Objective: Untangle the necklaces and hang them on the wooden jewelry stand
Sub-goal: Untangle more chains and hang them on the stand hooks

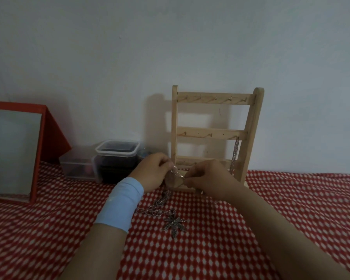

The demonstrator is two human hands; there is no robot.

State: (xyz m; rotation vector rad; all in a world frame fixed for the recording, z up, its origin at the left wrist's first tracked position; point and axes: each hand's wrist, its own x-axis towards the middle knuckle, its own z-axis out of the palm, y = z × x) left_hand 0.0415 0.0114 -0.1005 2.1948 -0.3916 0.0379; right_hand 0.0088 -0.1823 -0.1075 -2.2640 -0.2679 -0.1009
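A wooden jewelry stand (214, 134) with three hooked rails leans against the wall. One silver chain (235, 152) hangs from a hook at the right end of its middle rail. In front of the stand's base, my left hand (153, 171) and my right hand (208, 178) both pinch a tangled silver necklace chain (176, 173) between their fingertips. The rest of that chain (156, 206) trails down onto the cloth. It ends in a leaf-shaped silver pendant (174, 224) lying flat. A light blue band wraps my left wrist.
A red cloth with white dots (251, 229) covers the surface. A red-framed mirror (14, 154) leans at the left. Two clear plastic boxes (115, 158) stand to the left of the stand. A bare wall rises behind everything.
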